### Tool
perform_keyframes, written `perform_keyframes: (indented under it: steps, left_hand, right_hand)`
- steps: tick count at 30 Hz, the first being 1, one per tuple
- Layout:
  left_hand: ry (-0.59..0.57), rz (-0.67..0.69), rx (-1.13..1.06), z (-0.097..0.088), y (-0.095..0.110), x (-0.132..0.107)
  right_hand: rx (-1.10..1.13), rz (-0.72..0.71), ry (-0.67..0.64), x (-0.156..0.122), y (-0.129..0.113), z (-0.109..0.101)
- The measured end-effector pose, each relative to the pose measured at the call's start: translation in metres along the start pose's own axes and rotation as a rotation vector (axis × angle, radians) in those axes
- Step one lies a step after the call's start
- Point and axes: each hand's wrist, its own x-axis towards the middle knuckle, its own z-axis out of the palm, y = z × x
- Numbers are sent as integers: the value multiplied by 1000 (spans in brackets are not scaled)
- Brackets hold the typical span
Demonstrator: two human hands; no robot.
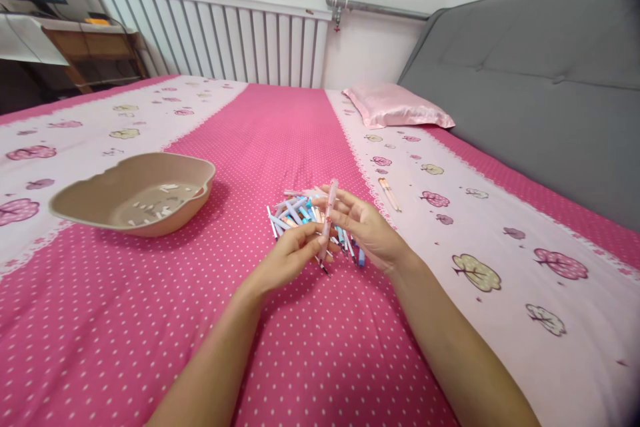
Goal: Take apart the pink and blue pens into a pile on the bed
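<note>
A slim pale pink pen [329, 212] with small red marks stands tilted between my two hands. My left hand [295, 253] pinches its lower part between thumb and fingers. Higher up, my right hand [370, 230] has its thumb and fingers closed on the pen's upper part. Just behind and beneath both hands lies a loose pile of pens, caps and thin white refills [295, 209] in lilac, blue and peach. My hands hide part of this pile. Some dark refill tips poke out towards me below my fingers.
A beige plastic basin [95, 197] with small white pieces [163, 213] inside sits to the left on the pink dotted bedspread [200, 320]. Peach pens [389, 194] lie apart on the right. Farther off are a pink pillow [397, 107], a grey headboard [525, 67] and a white radiator [215, 33].
</note>
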Motion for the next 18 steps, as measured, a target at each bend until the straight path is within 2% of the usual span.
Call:
perform_keyframes:
  steps: [2,5,14,18]
  left_hand:
    - [-5,-10,-14,-1,-2,0]
    - [-9,-24,-26,-2,-4,0]
    - [-3,-21,0,1,2,-1]
    - [25,16,37,2,6,1]
  right_hand:
    - [30,25,-57,-1,-2,0]
    - [42,37,-69,0,-2,-1]
    - [-39,12,53,2,2,-2]
    - [-48,-7,60,2,4,-1]
